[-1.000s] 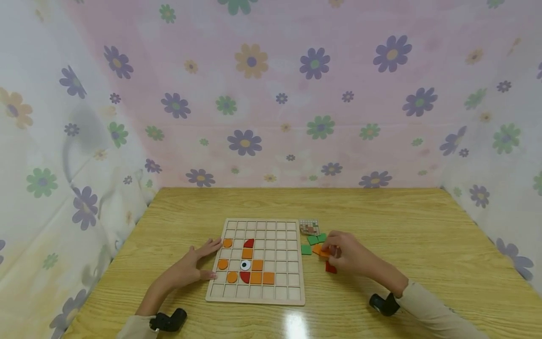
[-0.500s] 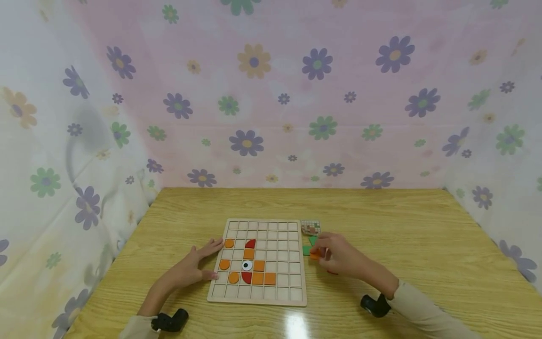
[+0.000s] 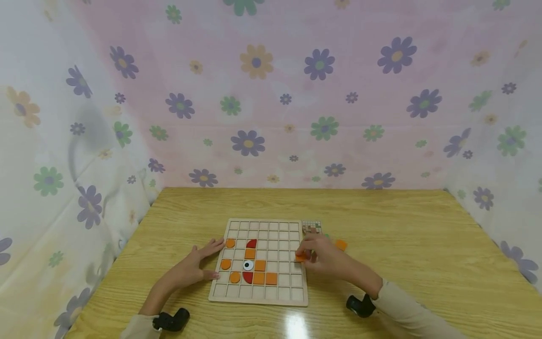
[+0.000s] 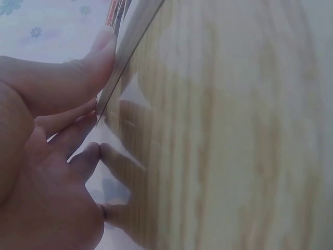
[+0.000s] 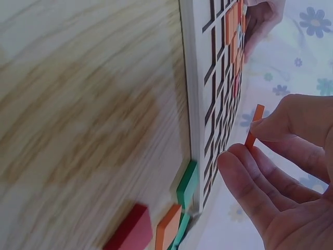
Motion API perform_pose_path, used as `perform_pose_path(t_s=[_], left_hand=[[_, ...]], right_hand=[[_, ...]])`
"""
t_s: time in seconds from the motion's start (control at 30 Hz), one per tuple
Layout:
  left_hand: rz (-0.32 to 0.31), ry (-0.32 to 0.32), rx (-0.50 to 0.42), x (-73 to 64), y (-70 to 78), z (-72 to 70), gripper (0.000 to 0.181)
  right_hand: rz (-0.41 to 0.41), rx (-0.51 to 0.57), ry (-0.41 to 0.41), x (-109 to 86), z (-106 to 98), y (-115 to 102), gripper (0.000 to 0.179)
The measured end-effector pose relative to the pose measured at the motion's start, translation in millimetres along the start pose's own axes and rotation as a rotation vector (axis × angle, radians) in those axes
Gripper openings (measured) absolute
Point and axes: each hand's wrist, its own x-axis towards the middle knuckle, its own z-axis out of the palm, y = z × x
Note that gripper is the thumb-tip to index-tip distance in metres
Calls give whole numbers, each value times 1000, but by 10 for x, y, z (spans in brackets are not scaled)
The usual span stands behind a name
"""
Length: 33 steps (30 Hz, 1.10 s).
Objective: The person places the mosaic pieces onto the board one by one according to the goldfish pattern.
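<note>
My right hand (image 3: 322, 255) pinches a thin orange tile (image 5: 254, 126) between thumb and fingers, over the right edge of the wooden grid board (image 3: 275, 294). In the right wrist view the tile is raised off the board, seen nearly edge-on. My left hand (image 3: 195, 264) rests spread at the board's left edge, thumb (image 4: 104, 49) on the rim. Set in the board are orange discs (image 3: 226, 264), orange squares (image 3: 271, 278), two red quarter-circle tiles (image 3: 251, 244) and a white eye disc (image 3: 248, 265).
A small printed pattern card (image 3: 312, 226) lies by the board's upper right corner. Loose tiles lie right of the board: a red one (image 5: 130, 229), an orange one (image 5: 167, 226) and green ones (image 5: 188, 183), partly hidden by my right hand in the head view.
My right hand has picked an orange tile from the loose ones and carried it left to the board's right edge. The left hand has stayed in place.
</note>
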Motion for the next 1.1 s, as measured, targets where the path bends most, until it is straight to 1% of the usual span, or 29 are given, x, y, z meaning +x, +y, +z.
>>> perform_pose_path(t_s=[0.07,0.3,0.47,0.7,0.93,1.1], left_hand=[[-2,3,-1,-5,7,1,81],[-9,2,12,-1,19,-6,82],[-12,0,21,6,11,-2,82],[-13,-2,18,5,24,-5,81],[-10,4,26,2,26,-2,81],[-2,4,21,2,21,4,81]], right_hand=[[-2,-10,-1,28,24,-26,18],[24,45,-41,120,106,-107,17],[16,35,-45,186,175,-135,17],[29,76,-59,264,255,-175,14],[22,66,-77,336,323,-228,13],[37,52,-88,382,370,-252,13]])
